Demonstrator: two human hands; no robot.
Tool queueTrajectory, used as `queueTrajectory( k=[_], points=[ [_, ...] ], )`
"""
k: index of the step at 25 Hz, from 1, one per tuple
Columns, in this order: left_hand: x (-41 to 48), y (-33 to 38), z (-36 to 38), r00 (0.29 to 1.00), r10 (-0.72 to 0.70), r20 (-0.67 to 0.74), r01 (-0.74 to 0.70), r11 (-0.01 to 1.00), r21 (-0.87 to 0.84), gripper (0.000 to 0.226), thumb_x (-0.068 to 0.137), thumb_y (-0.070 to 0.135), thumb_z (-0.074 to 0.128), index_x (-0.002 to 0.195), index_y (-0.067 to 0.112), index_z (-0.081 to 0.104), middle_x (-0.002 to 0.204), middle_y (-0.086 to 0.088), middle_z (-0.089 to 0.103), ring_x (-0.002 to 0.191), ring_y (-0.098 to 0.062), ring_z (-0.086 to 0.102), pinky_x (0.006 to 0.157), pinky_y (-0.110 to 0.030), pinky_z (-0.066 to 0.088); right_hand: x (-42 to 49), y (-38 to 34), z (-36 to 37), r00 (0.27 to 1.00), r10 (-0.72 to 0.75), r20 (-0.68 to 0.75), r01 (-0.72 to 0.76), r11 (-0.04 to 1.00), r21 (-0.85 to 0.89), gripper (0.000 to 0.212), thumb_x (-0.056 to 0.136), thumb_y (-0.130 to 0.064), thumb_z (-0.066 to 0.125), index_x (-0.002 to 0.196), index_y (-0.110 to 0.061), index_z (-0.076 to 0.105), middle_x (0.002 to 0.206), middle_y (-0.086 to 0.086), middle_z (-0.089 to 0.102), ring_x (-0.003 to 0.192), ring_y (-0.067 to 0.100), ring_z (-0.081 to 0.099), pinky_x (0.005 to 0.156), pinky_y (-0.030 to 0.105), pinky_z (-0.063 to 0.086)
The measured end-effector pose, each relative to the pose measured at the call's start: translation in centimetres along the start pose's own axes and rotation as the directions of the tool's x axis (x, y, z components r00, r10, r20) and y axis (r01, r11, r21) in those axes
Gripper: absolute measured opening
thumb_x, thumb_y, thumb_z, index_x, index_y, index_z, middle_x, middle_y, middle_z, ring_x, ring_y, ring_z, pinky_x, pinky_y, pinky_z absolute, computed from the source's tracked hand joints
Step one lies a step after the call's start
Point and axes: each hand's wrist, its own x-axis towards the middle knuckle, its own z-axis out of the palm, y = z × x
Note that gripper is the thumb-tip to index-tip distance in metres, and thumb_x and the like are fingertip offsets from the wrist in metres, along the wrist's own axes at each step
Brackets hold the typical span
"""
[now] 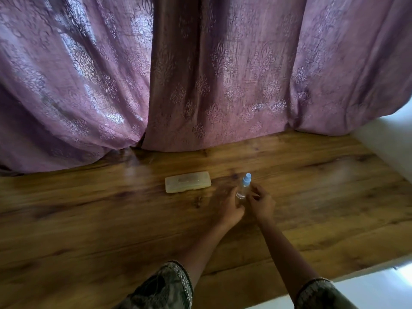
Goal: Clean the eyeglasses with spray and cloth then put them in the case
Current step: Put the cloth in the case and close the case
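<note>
One case [188, 182], translucent, lid shut, lies flat on the table [89, 219]; its contents are unclear. One clear spray bottle [243, 188], blue-capped, stands upright just right of it. The left hand [229, 207] and right hand [261, 204] flank the bottle, fingers blurred; grip cannot be told.
</note>
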Motion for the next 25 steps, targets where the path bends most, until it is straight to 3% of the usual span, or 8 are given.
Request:
queueTrajectory(
  k=[7,10,15,20,25],
  points=[
    [0.2,0.2,-0.2,1.0,0.016,-0.008,-0.017,0.997,-0.079,0.067,0.076,0.007,0.053,0.138,0.025,0.035,0.142,0.0,0.043,0.127,-0.021,0.044,0.104,-0.038,0.041,0.9,-0.6,0.6,0.999,0.03,-0.019,-0.029,0.998,0.059,0.036,0.082,-0.008,0.065,0.118,-0.007,0.06,0.11,0.013,0.068,0.098,0.024,0.064,0.078,0.022,0.042],
    [0.4,0.4,-1.1,0.997,0.057,-0.044,-0.059,0.997,-0.053,0.065,0.078,0.007,0.054,0.138,0.023,0.036,0.142,0.002,0.041,0.125,-0.019,0.045,0.103,-0.033,0.04,1.4,-1.8,1.0,1.0,0.001,-0.01,0.0,0.996,0.094,0.035,0.081,-0.007,0.065,0.116,-0.006,0.061,0.107,0.014,0.068,0.094,0.021,0.064,0.077,0.024,0.042],
    [1.1,0.2,-3.3,0.989,0.068,-0.13,-0.064,0.997,0.038,0.065,0.078,0.016,0.053,0.139,0.028,0.034,0.142,0.003,0.041,0.126,-0.018,0.042,0.105,-0.038,0.038,2.7,-4.3,2.6,0.998,-0.062,0.032,0.061,0.997,0.039,0.033,0.082,-0.01,0.066,0.114,-0.009,0.063,0.102,0.011,0.071,0.094,0.023,0.066,0.073,0.017,0.039],
    [1.3,-0.7,-4.8,0.987,0.052,-0.155,-0.047,0.998,0.039,0.061,0.083,0.018,0.053,0.14,0.025,0.033,0.143,0.003,0.04,0.127,-0.02,0.04,0.107,-0.037,0.035,3.0,-5.2,4.5,0.992,-0.063,0.112,0.061,0.998,0.023,0.035,0.081,-0.008,0.064,0.115,-0.012,0.063,0.101,0.012,0.071,0.095,0.024,0.066,0.075,0.022,0.043],
    [1.1,-0.9,-5.5,0.989,0.046,-0.144,-0.037,0.997,0.063,0.067,0.084,0.015,0.053,0.145,0.023,0.026,0.149,0.001,0.033,0.136,-0.021,0.029,0.114,-0.034,0.023,2.7,-5.9,4.9,0.988,-0.039,0.153,0.04,0.999,-0.003,0.035,0.085,-0.007,0.059,0.119,-0.011,0.06,0.107,0.011,0.069,0.1,0.023,0.063,0.069,0.015,0.036]
  ],
)
